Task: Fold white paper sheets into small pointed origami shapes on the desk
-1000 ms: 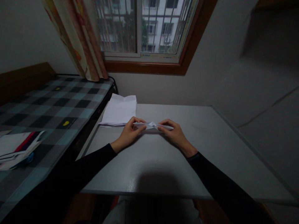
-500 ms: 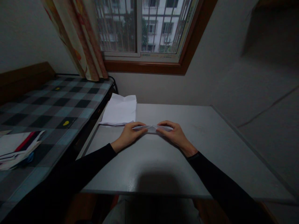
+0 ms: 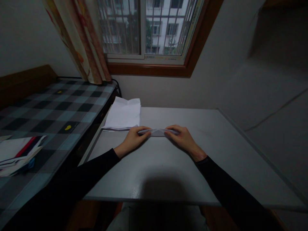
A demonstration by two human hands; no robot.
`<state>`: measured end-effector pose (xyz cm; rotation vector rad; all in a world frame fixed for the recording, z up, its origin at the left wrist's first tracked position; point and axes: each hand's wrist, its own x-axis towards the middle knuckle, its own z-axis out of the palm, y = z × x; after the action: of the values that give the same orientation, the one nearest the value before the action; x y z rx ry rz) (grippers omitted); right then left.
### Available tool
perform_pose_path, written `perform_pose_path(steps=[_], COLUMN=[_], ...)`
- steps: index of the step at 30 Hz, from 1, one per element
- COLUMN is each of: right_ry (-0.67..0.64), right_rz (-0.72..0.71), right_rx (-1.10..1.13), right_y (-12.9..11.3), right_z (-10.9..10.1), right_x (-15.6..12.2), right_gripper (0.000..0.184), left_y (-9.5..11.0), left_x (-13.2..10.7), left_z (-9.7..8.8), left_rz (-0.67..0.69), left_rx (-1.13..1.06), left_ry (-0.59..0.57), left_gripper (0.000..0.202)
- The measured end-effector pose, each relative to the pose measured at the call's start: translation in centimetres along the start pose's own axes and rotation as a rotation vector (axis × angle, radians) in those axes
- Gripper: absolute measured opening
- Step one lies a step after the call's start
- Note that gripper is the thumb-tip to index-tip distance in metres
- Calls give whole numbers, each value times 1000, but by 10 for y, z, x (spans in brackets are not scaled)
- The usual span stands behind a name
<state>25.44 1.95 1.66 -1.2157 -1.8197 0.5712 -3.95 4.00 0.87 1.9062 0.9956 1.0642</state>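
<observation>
Between my two hands is a folded piece of white paper [image 3: 157, 132], a narrow strip seen nearly edge-on above the table. My left hand [image 3: 135, 138] pinches its left end, thumb on the near side and fingers behind. At the right end, my right hand [image 3: 181, 138] grips it the same way. The fingers hide both ends of the paper; its middle shows a shallow crease. Just beyond my left hand lies a stack of white paper sheets [image 3: 124, 114], its top sheet bent up at the far edge.
The light grey table [image 3: 168, 166] stands against the wall under a window [image 3: 144, 32]. To the left is a bed with a checked cover [image 3: 81, 106], and several papers [image 3: 19, 150] lie on it. A curtain [image 3: 84, 48] hangs by the window.
My right hand has slid slightly to the right along the folded paper, so more of its middle shows. My left hand has barely moved.
</observation>
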Motion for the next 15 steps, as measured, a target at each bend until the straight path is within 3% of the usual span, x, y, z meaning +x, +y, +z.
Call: perform_pose_path(steps=[6, 10, 13, 15], right_ry=[182, 279, 314, 291], right_rz=[-115, -108, -88, -102], right_rx=[-264, -498, -621, -666], right_y=[37, 69, 84, 87], right_z=[-48, -84, -100, -104], right_x=[6, 6, 3, 1], right_gripper=[21, 25, 29, 42], left_y=[-4, -5, -3, -2], left_x=[-6, -11, -13, -13], left_z=[-8, -11, -11, -11], left_rz=[188, 274, 306, 329], left_rx=[192, 316, 376, 406], left_ry=[-40, -110, -148, -166], left_gripper=[29, 30, 31, 30])
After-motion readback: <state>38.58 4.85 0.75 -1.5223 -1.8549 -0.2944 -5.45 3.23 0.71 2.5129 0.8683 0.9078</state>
